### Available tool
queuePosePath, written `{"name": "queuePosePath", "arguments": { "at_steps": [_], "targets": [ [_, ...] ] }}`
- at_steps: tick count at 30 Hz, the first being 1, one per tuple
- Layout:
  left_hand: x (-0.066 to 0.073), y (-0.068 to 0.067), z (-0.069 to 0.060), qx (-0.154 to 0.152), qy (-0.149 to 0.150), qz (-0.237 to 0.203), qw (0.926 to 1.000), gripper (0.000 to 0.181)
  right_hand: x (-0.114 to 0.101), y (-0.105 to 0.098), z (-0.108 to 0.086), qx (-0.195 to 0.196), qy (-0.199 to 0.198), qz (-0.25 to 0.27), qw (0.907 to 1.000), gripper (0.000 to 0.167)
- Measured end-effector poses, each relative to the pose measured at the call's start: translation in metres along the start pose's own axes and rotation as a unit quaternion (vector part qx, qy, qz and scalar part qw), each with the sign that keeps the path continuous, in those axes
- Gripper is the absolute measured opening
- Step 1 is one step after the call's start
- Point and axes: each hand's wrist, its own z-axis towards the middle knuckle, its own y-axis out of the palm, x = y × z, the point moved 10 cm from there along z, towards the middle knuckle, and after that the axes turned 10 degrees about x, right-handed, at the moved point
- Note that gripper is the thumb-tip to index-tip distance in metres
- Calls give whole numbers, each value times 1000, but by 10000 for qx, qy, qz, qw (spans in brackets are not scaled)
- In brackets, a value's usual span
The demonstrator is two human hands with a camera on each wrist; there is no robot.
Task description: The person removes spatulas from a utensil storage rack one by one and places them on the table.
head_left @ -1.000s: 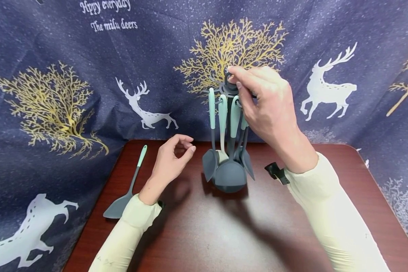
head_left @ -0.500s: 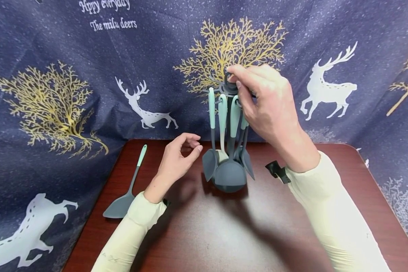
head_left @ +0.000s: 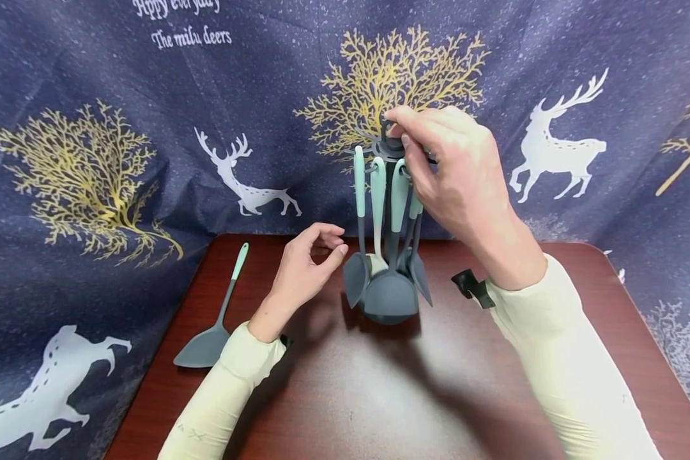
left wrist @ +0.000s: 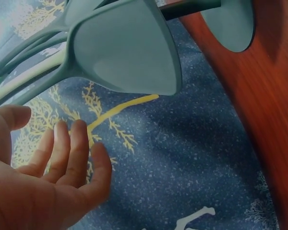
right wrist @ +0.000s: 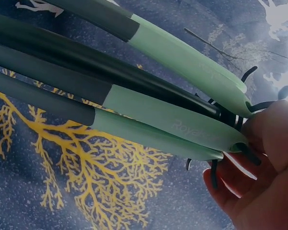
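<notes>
We have the utensil stand (head_left: pixel 388 151) upright at the far-middle of the table (head_left: pixel 356 396); base is behind the hanging tools, so we can't confirm contact. Clock read from the head view, 12 at the far edge.

Hanging on it: grey tools with mint handles. Wide-headed tool (head_left: pixel 390 297) sits at the stand's 6, a grey blade (head_left: pixel 356 281) at its 8, and a pale tool (head_left: pixel 377 263) tucked behind those two. Right wrist view gives us three mint handles side by side, one with lettering.

Right hand (head_left: pixel 460 163) comes in from 4 o'clock; grip is pinching the stand's top loop, thumb and index finger.

Left hand (head_left: pixel 305 265) is at the stand's 9–10, just beside the tools, not touching. Grip is spread: fingers loosely bent, gap to the thumb, nothing held.

Further out at 9 we see a loose spatula (head_left: pixel 201 347) flat on the table, blade toward 7, handle toward 1, blade partly behind the left sleeve (head_left: pixel 218 390).

Behind, at 12: navy backdrop cloth (head_left: pixel 276 83) with white deer and gold trees.
</notes>
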Motion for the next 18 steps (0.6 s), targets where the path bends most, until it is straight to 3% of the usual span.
{"name": "queuePosePath", "arguments": {
  "at_steps": [18],
  "targets": [
    [14,14,9,-90,-37,-381,9992,27,1,-1,1,-25,56,69,10000,30]
  ]
}}
